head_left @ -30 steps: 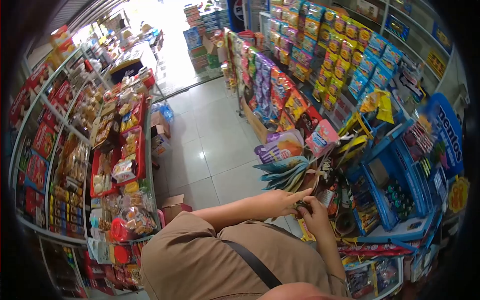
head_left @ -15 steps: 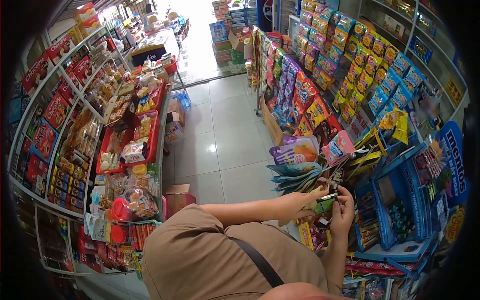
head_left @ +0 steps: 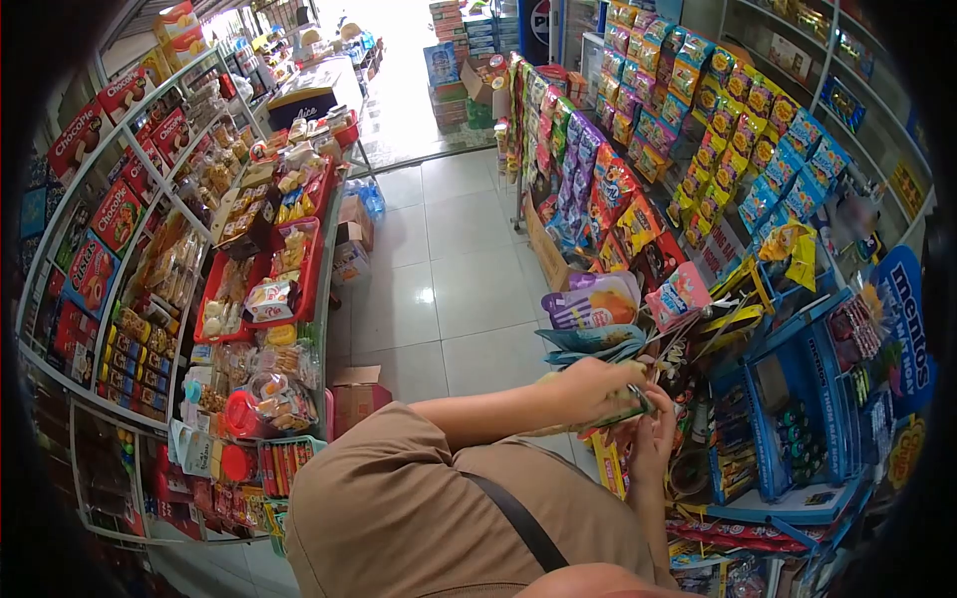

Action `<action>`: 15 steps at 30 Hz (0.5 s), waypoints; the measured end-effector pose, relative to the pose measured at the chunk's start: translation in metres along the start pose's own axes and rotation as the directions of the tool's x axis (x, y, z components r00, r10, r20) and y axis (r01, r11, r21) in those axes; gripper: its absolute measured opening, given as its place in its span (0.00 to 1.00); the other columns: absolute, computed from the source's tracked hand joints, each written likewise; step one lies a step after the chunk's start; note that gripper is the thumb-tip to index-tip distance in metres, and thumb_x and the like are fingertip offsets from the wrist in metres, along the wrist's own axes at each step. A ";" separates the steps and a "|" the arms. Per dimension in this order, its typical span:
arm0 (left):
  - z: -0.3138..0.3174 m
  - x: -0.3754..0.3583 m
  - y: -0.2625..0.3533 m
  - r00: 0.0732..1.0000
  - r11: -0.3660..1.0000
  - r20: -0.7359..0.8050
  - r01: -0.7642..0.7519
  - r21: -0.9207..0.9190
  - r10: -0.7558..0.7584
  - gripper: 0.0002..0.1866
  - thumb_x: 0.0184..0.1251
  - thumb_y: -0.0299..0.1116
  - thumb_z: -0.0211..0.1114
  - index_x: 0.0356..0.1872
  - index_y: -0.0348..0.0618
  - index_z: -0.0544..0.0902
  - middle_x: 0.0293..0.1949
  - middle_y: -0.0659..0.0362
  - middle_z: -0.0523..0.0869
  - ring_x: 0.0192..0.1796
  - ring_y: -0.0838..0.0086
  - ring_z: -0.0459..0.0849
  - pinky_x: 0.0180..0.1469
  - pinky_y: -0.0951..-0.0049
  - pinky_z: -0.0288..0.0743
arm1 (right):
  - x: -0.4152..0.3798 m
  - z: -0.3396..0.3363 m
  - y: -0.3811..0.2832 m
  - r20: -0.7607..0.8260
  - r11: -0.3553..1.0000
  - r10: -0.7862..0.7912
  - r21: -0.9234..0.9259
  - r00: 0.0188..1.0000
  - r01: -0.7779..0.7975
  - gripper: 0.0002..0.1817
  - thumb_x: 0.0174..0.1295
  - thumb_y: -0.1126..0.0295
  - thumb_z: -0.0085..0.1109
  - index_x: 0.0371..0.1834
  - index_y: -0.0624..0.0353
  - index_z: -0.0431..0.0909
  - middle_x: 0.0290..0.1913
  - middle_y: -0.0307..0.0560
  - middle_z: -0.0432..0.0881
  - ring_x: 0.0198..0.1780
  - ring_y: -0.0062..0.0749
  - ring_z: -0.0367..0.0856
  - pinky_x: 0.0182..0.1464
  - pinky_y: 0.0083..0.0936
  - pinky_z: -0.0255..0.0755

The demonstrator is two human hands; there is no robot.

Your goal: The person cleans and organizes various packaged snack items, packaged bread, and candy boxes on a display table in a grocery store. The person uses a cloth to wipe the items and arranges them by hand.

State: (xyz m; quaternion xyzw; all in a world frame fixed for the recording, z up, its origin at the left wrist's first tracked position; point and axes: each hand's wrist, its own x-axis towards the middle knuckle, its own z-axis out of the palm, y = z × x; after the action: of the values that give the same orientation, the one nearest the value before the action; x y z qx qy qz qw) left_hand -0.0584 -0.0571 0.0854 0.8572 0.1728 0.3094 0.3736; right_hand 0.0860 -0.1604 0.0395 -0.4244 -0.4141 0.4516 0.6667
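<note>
My left hand reaches in from the left, its fingers bent around a small green packet with a dark edge. My right hand meets it from below, fingers curled at the packet's other end. Most of the packet is hidden by the fingers, so its print cannot be read. Something pale yellowish, partly covered, lies under my left hand. Just beyond the hands hang blue packets and a purple packet. A yellow-edged box sits below the hands.
A blue Mentos display stand is close on the right. Hanging snack packets line the right side of the tiled aisle. Shelves and red trays of snacks stand on the left. A cardboard box rests on the floor.
My left hand has turned over the green packet, which is now mostly covered. My right hand has shifted slightly down and left. The blue packets beside the hands have moved a little.
</note>
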 end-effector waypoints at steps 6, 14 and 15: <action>0.016 -0.007 -0.011 0.918 0.885 -0.361 -0.028 -0.465 -0.161 0.19 0.72 0.47 0.44 0.40 0.40 0.73 0.28 0.62 0.75 0.30 0.81 0.72 0.33 0.78 0.68 | -0.003 -0.008 0.008 0.310 0.890 0.132 -0.455 0.942 0.025 0.10 0.65 0.67 0.45 0.36 0.63 0.73 0.26 0.41 0.75 0.31 0.25 0.75 0.35 0.19 0.68; 0.033 -0.004 -0.004 0.777 0.852 -0.549 -0.031 -0.523 -0.309 0.06 0.70 0.32 0.51 0.40 0.40 0.69 0.33 0.62 0.70 0.35 0.80 0.66 0.40 0.80 0.64 | -0.016 -0.006 0.007 0.271 0.950 0.008 -0.302 0.962 0.077 0.16 0.63 0.70 0.46 0.50 0.69 0.72 0.40 0.49 0.79 0.42 0.27 0.78 0.46 0.23 0.69; 0.034 -0.004 -0.004 0.763 0.884 -0.585 -0.040 -0.466 -0.274 0.05 0.69 0.31 0.52 0.39 0.40 0.69 0.32 0.62 0.70 0.35 0.80 0.66 0.39 0.80 0.64 | -0.017 -0.008 0.008 0.271 0.959 0.020 -0.276 0.962 0.058 0.16 0.63 0.70 0.47 0.50 0.69 0.71 0.41 0.48 0.79 0.42 0.27 0.77 0.46 0.23 0.69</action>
State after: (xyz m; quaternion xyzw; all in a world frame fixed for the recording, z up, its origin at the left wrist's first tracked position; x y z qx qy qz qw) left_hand -0.0394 -0.0744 0.0630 0.5774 0.2668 0.5873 0.5006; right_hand 0.0868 -0.1766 0.0268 -0.4449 -0.5656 0.4357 0.5407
